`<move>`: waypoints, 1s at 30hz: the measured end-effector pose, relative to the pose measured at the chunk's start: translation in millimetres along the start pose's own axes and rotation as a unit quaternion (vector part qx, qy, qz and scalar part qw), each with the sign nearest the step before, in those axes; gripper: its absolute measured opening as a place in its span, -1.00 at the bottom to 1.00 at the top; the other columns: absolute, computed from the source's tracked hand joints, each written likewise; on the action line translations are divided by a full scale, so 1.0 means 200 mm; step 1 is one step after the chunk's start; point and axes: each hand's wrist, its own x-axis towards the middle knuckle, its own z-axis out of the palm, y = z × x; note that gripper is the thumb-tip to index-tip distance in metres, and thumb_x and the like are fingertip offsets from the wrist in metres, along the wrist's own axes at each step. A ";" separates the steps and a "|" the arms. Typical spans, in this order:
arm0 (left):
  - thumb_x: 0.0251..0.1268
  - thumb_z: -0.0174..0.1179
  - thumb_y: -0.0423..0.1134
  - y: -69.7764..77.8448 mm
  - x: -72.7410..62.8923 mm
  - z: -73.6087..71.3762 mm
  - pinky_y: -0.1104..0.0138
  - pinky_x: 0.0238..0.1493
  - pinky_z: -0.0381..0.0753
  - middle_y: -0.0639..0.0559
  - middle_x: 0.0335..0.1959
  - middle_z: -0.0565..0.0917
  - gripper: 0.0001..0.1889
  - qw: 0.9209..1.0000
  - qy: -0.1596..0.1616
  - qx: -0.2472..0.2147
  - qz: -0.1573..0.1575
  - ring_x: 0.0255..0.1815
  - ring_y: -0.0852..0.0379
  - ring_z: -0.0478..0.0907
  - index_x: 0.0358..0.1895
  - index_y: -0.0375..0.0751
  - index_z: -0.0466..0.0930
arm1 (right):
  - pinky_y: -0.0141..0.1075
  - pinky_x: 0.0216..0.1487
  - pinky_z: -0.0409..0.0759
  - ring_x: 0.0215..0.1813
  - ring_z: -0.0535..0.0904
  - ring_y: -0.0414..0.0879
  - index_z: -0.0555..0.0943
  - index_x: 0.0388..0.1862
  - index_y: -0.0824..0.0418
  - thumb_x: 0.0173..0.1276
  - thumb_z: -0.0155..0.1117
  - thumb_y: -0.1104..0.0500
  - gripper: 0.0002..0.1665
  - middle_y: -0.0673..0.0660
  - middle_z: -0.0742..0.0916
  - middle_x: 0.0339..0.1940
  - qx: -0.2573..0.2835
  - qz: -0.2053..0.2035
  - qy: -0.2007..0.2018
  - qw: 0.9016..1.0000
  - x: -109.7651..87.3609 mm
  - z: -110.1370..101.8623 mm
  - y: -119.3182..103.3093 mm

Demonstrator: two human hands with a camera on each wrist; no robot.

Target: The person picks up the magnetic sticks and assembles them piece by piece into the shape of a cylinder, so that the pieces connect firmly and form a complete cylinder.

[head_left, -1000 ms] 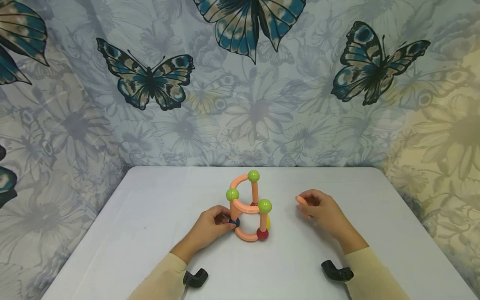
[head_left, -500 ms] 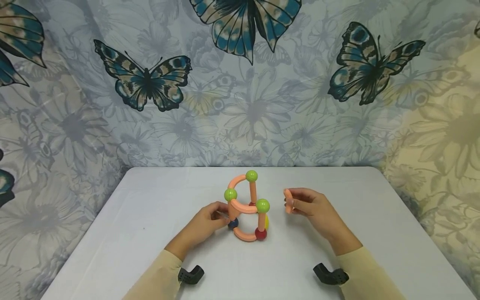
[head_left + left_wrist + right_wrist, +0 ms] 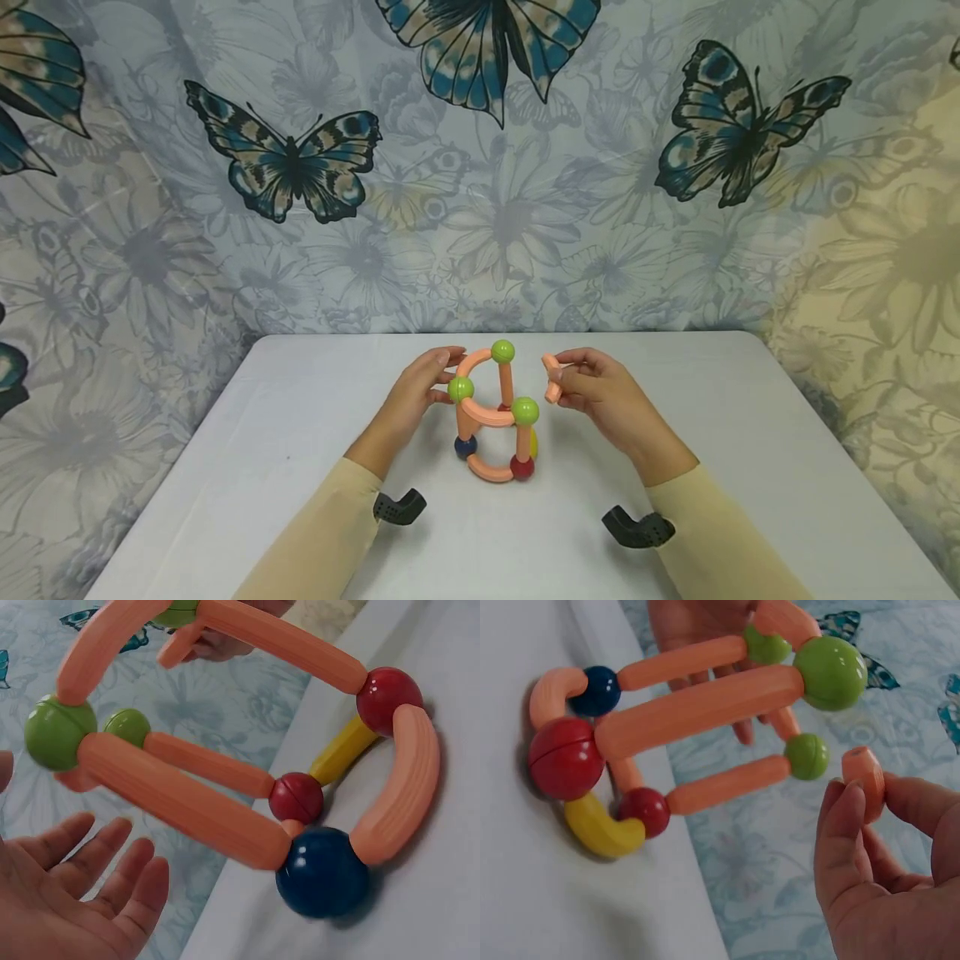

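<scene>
A frame of orange rods (image 3: pixel 491 415) and coloured balls, like a magnetic stick-and-ball set, stands on the white table. Three green balls (image 3: pixel 830 673) top its upright rods. Its base has a blue ball (image 3: pixel 322 871), two red balls (image 3: pixel 567 758) and a curved yellow rod (image 3: pixel 604 829). My left hand (image 3: pixel 412 400) is beside the upper left of the frame, fingers spread and relaxed, gripping nothing. To the right of the frame, my right hand (image 3: pixel 603 392) pinches a short curved orange rod (image 3: pixel 865 784) between thumb and fingertips, level with the upper balls and raised above the table.
The white table (image 3: pixel 262 467) ends at the back against a wall cloth (image 3: pixel 517 225) printed with butterflies and flowers. Black wrist devices (image 3: pixel 637 527) stick out at both sleeves, low over the table.
My left hand has left the blue ball at the base and moved up beside the upper green ball. The right hand has brought the curved orange rod leftward and up, closer to the frame.
</scene>
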 end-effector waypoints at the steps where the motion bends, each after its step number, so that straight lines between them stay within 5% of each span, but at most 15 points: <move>1: 0.79 -0.10 0.19 0.01 0.01 0.01 0.02 0.21 0.60 -0.07 0.43 0.55 -0.36 1.000 -0.010 0.001 0.001 0.27 -0.13 0.54 0.56 -0.23 0.48 | -0.23 0.08 0.72 -0.07 0.72 0.00 0.37 0.40 0.47 0.63 0.33 0.22 -0.45 0.26 0.68 -0.02 0.002 0.001 -0.003 1.000 0.01 0.02 -0.01; 6: 0.81 -0.23 0.26 0.03 0.05 0.04 -0.10 0.46 0.40 -0.08 0.48 0.53 -0.28 0.998 -0.067 -0.017 0.012 0.41 -0.16 0.51 0.64 -0.21 0.37 | -0.25 0.04 0.72 -0.10 0.70 -0.02 0.37 0.41 0.47 0.63 0.31 0.23 -0.45 0.25 0.68 0.02 0.010 0.006 -0.021 1.000 0.03 0.07 -0.01; 11: 0.80 -0.27 0.25 0.04 0.07 0.06 -0.08 0.33 0.50 -0.14 0.48 0.54 -0.27 0.993 -0.105 -0.042 0.029 0.43 -0.22 0.48 0.66 -0.22 0.35 | -0.27 -0.01 0.73 -0.13 0.69 -0.03 0.38 0.40 0.47 0.62 0.32 0.23 -0.45 0.27 0.70 0.02 0.018 0.020 -0.019 0.999 0.04 0.11 -0.01; 30: 0.77 -0.26 0.26 0.04 0.06 0.08 -0.10 0.23 0.52 -0.09 0.47 0.54 -0.28 0.992 -0.122 -0.018 0.034 0.40 -0.20 0.50 0.63 -0.18 0.41 | -0.25 -0.02 0.72 -0.14 0.68 0.01 0.43 0.34 0.45 0.65 0.29 0.18 -0.51 0.30 0.70 -0.04 0.006 0.038 -0.022 0.999 0.04 0.13 0.01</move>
